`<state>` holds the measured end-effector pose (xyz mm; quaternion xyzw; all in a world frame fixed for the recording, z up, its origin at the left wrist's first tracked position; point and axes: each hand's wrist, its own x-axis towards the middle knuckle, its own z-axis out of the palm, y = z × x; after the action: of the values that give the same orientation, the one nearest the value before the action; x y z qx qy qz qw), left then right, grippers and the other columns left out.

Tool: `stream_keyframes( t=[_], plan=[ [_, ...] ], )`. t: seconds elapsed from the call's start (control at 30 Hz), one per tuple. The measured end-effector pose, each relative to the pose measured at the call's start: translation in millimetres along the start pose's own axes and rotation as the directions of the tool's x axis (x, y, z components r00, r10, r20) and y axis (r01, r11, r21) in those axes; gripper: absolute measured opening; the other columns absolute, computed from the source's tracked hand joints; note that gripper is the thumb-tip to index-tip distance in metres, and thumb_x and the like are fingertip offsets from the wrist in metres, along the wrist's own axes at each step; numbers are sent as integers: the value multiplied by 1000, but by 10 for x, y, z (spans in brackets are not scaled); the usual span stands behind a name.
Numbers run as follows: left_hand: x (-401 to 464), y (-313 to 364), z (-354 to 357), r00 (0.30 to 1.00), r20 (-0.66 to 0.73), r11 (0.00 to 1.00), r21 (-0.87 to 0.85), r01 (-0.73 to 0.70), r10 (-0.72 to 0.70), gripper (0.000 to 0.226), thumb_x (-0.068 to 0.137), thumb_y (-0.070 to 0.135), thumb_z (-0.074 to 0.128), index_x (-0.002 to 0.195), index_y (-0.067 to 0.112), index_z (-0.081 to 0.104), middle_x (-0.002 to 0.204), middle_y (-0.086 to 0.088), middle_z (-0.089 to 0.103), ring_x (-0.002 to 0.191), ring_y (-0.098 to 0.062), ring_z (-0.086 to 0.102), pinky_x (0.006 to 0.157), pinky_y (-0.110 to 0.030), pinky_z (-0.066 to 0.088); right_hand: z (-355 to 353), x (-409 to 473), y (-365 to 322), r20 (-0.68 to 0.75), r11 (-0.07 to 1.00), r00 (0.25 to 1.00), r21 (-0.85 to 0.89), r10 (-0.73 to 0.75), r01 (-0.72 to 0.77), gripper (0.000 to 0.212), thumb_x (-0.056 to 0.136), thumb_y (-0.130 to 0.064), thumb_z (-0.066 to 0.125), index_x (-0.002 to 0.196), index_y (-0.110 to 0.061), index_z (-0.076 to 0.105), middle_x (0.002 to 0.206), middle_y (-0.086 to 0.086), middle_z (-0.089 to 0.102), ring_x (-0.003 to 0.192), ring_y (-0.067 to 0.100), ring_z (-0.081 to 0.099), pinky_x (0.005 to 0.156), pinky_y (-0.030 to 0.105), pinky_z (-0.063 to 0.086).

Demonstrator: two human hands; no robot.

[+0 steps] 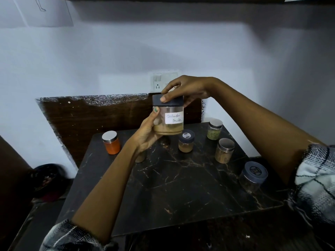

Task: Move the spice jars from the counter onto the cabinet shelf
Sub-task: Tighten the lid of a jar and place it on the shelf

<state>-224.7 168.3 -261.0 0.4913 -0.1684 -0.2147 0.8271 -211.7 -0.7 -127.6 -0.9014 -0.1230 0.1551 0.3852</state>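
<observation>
A clear round coriander jar (pixel 168 122) is held upright in the air above the far edge of a dark marble counter (pixel 181 187) veined with pale brown lines. The jar is capped with a wide dark blue lid (pixel 174 103), and a white paper label (pixel 174 118) handwritten "Coriander Powder" is stuck on its side. Only the lower part of the jar is filled, with a tan powder.

The jar is gripped from below and from the left side by the left hand (pixel 146 134), its thumb laid up against the glass and its fingers curled round the base. The lid is clasped from above by the right hand (pixel 184 89), whose fingers are wrapped over the lid's top and edge.

Below the held jar, other spice jars are seen standing on the counter. To its lower left, a steel-lidded jar of orange-red powder (pixel 111 143) is set. Just beneath it, a small dark-lidded jar of brown powder (pixel 186 144) is placed. To the right, a steel-lidded jar of green herbs (pixel 214 129) and, nearer, a steel-lidded jar of beige powder (pixel 224 151) are stood. Nearest on the right, a larger clear jar with a blue lid (pixel 252 176) is seen. One more jar (pixel 141 157) is partly hidden behind the left wrist.

A white switch plate (pixel 159 82) is fixed to the wall behind the held jar.
</observation>
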Motion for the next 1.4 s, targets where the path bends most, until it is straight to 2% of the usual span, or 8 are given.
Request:
stream_keyframes(
  t=[0.23,0.43,0.67,0.83,1.0,1.2,1.27,1.4],
  plan=[
    [-13,114,-18,999,-46,979,204,3,7,88,44,66,81,115,20,58,112,-5,70,105,-18,66,82,-33,57,101,70,6,-158,997,987,-62,-44,35,55,68,-52,75,99,-8,65,92,-1,63,90,15,62,59,27,56],
    [-64,147,-86,999,-38,992,129,-19,24,100,52,65,78,133,15,48,129,-11,60,119,-25,57,94,-40,52,162,41,-47,-67,995,998,103,2,4,50,76,-44,73,113,-13,61,114,4,63,105,21,61,83,42,57],
    [-106,231,-124,999,-23,991,128,-36,39,104,57,65,75,140,13,41,137,-14,53,126,-29,51,101,-45,46,186,37,-23,-62,929,997,371,36,-11,77,73,-29,77,137,-12,38,117,1,55,106,19,58,79,43,57],
    [-111,311,-90,997,-40,985,164,-62,69,104,57,66,74,140,11,42,135,-16,54,124,-30,53,101,-43,47,235,62,22,-109,880,994,472,3,49,29,74,-29,77,95,-13,64,91,-1,71,92,16,67,74,34,58],
    [-33,501,-17,991,-20,990,64,-129,130,85,68,56,68,137,12,46,132,-16,57,121,-30,56,92,-42,52,303,41,-95,-255,823,965,559,57,99,44,69,-44,78,96,-11,66,88,1,73,87,17,69,69,35,58],
    [128,944,141,973,-8,942,253,-221,231,74,77,60,51,136,16,46,131,-13,59,122,-31,55,99,-46,48,194,35,-413,-276,779,961,609,35,146,62,69,-63,68,115,-22,61,117,5,63,107,30,57,82,62,49],
    [186,1167,208,961,-13,906,337,-257,277,69,80,61,45,134,19,48,129,-11,61,119,-32,57,103,-56,41,89,63,-563,-275,730,962,656,-8,194,58,71,-63,65,116,-26,60,117,4,62,108,30,56,77,59,52],
    [288,1658,342,914,-48,834,430,-345,403,61,86,54,45,134,16,47,127,-11,61,117,-29,59,101,-47,46,-147,132,-901,-368,643,927,693,-71,324,47,75,-58,65,110,-28,60,104,2,65,100,23,61,69,45,56]
  ],
)
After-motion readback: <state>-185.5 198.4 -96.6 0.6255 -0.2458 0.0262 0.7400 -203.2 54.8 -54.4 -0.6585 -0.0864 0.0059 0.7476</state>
